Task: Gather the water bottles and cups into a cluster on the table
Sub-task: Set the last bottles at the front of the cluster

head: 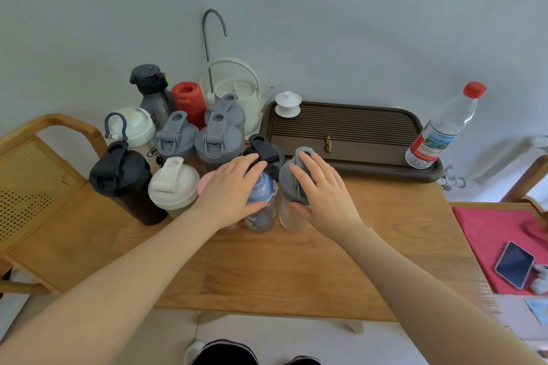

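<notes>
Several shaker bottles and cups stand bunched on the left half of the wooden table (296,270). My left hand (229,192) lies over a blue-lidded bottle (262,201) and partly covers a pink-lidded one (205,182). My right hand (323,187) grips a clear bottle with a grey lid (289,187) beside it. A black-capped bottle (265,151) stands just behind both. Further left are a black shaker (124,181), a white-lidded shaker (173,184), grey-lidded shakers (218,142), a red bottle (189,101) and a dark sports bottle (152,89).
A dark tea tray (350,133) sits at the back right with a white lidded cup (287,104) and a red-capped plastic water bottle (444,127) on it. A white kettle (237,92) stands by the wall. A wooden chair (38,175) is left; a phone (514,264) lies right.
</notes>
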`<state>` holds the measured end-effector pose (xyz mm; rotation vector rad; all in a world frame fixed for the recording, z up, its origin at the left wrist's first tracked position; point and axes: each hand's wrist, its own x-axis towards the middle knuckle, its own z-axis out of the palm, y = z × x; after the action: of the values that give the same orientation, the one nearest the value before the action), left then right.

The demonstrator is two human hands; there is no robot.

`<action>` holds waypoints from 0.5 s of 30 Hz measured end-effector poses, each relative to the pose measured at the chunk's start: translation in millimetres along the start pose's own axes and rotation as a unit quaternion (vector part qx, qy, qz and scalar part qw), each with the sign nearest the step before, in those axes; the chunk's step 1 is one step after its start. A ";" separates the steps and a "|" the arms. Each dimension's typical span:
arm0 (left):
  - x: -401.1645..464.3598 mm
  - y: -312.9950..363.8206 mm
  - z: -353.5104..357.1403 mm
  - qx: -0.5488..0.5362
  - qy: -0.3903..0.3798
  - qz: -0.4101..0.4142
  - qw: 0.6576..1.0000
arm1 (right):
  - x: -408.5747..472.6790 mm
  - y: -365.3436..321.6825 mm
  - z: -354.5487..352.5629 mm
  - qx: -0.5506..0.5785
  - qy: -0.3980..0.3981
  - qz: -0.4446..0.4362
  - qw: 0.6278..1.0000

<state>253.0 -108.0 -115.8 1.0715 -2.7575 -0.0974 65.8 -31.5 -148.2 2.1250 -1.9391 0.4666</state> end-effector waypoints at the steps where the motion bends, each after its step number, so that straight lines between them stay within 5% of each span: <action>1: -3.3 -1.1 0.0 0.002 0.002 -0.006 1.000 | 0.6 0.1 -0.1 -0.009 -0.010 -0.001 1.000; 15: -48.1 -34.7 -35.9 -0.014 0.056 -0.071 0.996 | 29.0 -17.8 -35.8 0.045 0.006 0.003 0.999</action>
<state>317.7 -101.0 -91.9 1.2249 -2.5724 -0.0919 82.7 -43.0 -103.2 2.1664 -1.9528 0.5780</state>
